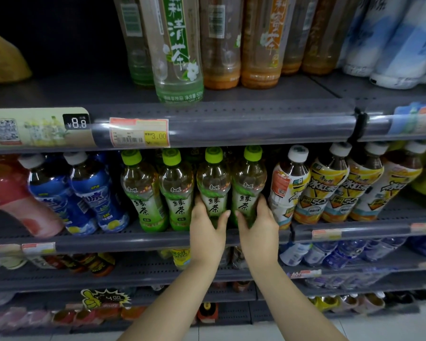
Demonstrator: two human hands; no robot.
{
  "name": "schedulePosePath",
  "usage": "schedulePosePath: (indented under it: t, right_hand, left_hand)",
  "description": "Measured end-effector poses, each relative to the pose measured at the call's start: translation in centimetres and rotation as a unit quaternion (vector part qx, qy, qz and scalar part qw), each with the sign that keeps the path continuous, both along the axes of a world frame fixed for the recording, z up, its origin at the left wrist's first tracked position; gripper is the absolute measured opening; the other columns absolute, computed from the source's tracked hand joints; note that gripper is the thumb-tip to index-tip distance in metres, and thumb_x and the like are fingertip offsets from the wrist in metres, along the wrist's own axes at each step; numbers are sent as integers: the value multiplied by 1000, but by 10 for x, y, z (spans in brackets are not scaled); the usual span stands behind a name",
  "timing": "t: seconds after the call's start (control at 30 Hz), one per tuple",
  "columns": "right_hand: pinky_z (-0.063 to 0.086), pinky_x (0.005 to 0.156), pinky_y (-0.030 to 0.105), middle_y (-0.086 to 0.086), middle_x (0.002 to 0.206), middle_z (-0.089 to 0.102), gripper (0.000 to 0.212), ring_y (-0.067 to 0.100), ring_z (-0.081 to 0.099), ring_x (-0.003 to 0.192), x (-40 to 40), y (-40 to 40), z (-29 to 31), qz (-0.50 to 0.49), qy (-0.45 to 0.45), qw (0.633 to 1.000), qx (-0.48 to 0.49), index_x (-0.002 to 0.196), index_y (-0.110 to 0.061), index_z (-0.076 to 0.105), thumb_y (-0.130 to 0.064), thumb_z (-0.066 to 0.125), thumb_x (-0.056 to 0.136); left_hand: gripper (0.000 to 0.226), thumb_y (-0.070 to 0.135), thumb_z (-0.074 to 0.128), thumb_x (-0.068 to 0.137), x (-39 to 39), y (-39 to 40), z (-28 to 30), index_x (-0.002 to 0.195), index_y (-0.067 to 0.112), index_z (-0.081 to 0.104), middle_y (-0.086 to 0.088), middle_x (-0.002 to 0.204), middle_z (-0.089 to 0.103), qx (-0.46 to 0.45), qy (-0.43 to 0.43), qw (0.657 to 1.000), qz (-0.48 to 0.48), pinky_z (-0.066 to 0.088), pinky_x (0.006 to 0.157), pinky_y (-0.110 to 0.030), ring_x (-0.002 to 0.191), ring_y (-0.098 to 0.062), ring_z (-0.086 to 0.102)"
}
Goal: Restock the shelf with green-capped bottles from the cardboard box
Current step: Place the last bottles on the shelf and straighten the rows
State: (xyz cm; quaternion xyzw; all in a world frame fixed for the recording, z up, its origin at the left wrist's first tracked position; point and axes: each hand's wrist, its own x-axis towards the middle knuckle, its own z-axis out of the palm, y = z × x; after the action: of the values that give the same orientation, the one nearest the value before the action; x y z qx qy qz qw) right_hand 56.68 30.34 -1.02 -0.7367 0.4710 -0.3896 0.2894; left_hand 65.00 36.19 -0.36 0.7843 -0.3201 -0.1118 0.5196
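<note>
Your left hand (pixel 208 223) grips the third green-capped bottle (pixel 213 190) in the row, and your right hand (pixel 256 223) grips the fourth bottle (pixel 248 188), just beside it. Both bottles stand upright at the near edge of the shelf (pixel 133 238), long axes vertical, directly beyond your palms. Two more green-capped bottles (pixel 155 193) stand to the left, white-capped tea bottles (pixel 290 188) close on the right. Any push goes straight toward the far side. The cardboard box is not in view.
</note>
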Motion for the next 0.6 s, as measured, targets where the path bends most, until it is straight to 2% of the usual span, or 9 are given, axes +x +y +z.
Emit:
schedulePosePath:
  t: [0.1, 0.17, 0.23, 0.3, 0.4, 0.5, 0.53, 0.6]
  right_hand:
    - [48, 96, 36, 11, 127, 57, 63, 24, 54, 119, -7, 4, 0, 33, -6, 999, 5, 139, -9, 40, -25, 67, 84]
    - [45, 103, 39, 11, 136, 52, 71, 22, 48, 128, -14, 8, 0, 49, -7, 999, 21, 144, -7, 33, -24, 67, 84]
    - [43, 106, 41, 10, 143, 46, 74, 20, 43, 133, -21, 13, -1, 67, -7, 997, 39, 145, -7, 31, -27, 67, 84]
    - [41, 108, 37, 2, 144, 45, 72, 14, 40, 135, -29, 16, -2, 92, -2, 994, 55, 145, -12, 33, -29, 66, 84]
    - [41, 107, 30, -11, 136, 45, 64, 7, 41, 131, -41, 21, -2, 139, 3, 986, 90, 143, -17, 37, -24, 65, 85]
    - [46, 102, 25, -18, 127, 48, 56, 1, 48, 121, -52, 20, -2, 164, 10, 982, 94, 137, -22, 44, -23, 65, 85]
    - [47, 100, 24, -20, 123, 50, 54, -1, 50, 118, -54, 16, -2, 169, 11, 982, 89, 135, -22, 47, -23, 66, 85]
    - [47, 97, 23, -26, 117, 50, 49, -3, 52, 113, -57, 7, -1, 186, 27, 979, 73, 130, -25, 51, -25, 66, 84]
  left_hand:
    - [71, 36, 64, 85, 0, 10, 2, 143, 15, 30, 1, 140, 46, 15, -17, 999, -30, 34, 107, -24, 132, -12, 40]
    - [81, 40, 62, 85, -3, 21, 3, 149, 18, 18, 1, 153, 31, 38, -25, 998, -49, 25, 113, -25, 141, -11, 27]
    - [85, 40, 60, 87, -9, 30, 4, 151, 20, 8, 4, 158, 17, 58, -28, 996, -64, 16, 111, -20, 142, -6, 16]
    - [83, 40, 59, 88, -13, 37, 3, 150, 22, 6, 8, 158, 12, 59, -30, 995, -79, 12, 108, -15, 137, 3, 10]
    - [79, 39, 57, 88, -13, 44, 2, 150, 26, 9, 14, 156, 14, 63, -36, 993, -90, 13, 109, -14, 134, 7, 11]
    - [70, 39, 57, 89, -12, 49, 3, 148, 30, 19, 16, 154, 21, 72, -25, 993, -92, 21, 116, -25, 139, 1, 19]
    - [67, 38, 57, 89, -12, 50, 3, 146, 31, 23, 16, 154, 23, 71, -19, 993, -92, 25, 116, -29, 140, -2, 23]
    - [60, 36, 56, 90, -13, 50, 3, 143, 33, 28, 17, 151, 29, 89, -14, 993, -78, 31, 113, -31, 138, -3, 28]
